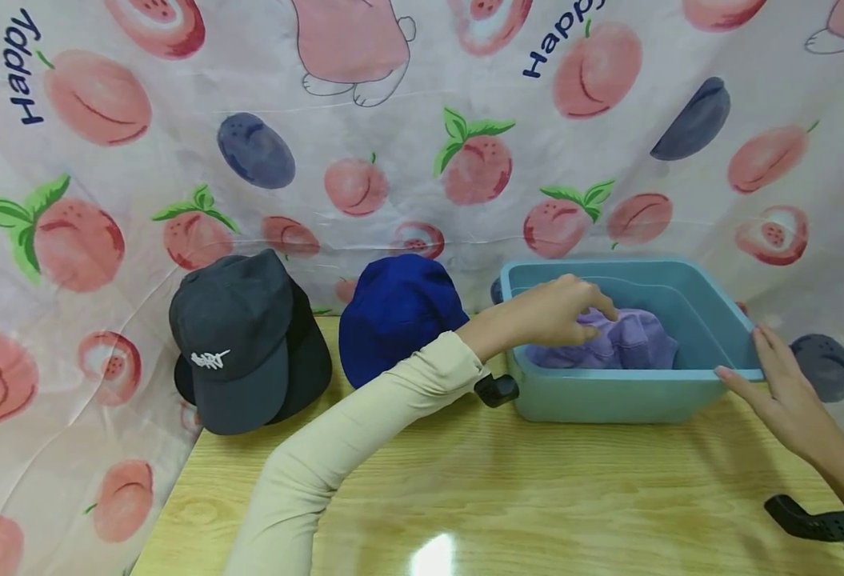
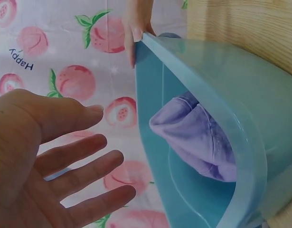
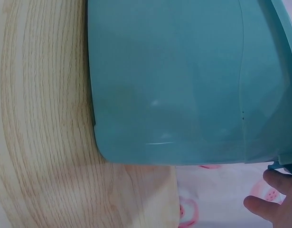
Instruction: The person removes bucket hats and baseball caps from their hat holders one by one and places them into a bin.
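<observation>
Inside a teal plastic storage bin point(image 1: 612, 400) lies a crumpled purple cap point(image 1: 641, 340), also seen in the left wrist view point(image 2: 198, 137). My left hand point(image 1: 558, 312) hovers over the bin's left part, above the cap. Its fingers point(image 2: 89, 178) are spread and slightly bent, with nothing between them and apart from the cap in the left wrist view. At the bin's front right corner, my right hand point(image 1: 789, 396) holds the rim, thumb on the front edge and fingers along the right side. Only some right fingertips point(image 3: 262, 206) show in the right wrist view.
Left of the bin sits a blue cap point(image 1: 400, 316), partly behind my left forearm. Black caps point(image 1: 242, 344), one in front with white lettering, are nested at the table's left. The wooden table point(image 1: 537, 496) backs onto a peach-print cloth point(image 1: 407, 152).
</observation>
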Available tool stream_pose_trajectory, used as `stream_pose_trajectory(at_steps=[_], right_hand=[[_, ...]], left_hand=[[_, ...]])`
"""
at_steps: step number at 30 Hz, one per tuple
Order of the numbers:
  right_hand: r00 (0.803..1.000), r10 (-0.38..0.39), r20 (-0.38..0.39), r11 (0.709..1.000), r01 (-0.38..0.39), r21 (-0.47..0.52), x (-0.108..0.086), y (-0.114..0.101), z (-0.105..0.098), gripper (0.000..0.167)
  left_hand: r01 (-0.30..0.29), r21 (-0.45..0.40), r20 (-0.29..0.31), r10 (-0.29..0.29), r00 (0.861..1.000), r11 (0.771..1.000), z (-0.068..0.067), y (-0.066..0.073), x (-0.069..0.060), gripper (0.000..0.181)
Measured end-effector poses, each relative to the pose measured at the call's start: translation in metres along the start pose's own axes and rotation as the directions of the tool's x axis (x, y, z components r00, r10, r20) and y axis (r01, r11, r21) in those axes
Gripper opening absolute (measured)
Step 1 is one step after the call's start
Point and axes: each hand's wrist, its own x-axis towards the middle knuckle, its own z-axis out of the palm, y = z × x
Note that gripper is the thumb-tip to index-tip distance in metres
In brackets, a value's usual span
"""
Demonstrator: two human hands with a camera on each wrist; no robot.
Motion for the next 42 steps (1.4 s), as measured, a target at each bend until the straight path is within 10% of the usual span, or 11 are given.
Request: stream_pose_trajectory(at_steps=[20,42], right_hand=[[1.000,0.004,0.004,1.000,-0.004,-0.006,0.000,0.002,-0.001,0.082],[1.000,-0.011,-0.007,1.000,0.011,-0.012,0.000,0.002,0.003,0.081]], left_hand=[[-0.084,0.102,-0.098,0.095,0.991,0.991,-0.015,-0.014,-0.038,0.030],[0.007,0.107,-0.135,0.007,0.991,0.994,-0.021,-0.022,-0.073,0.031]])
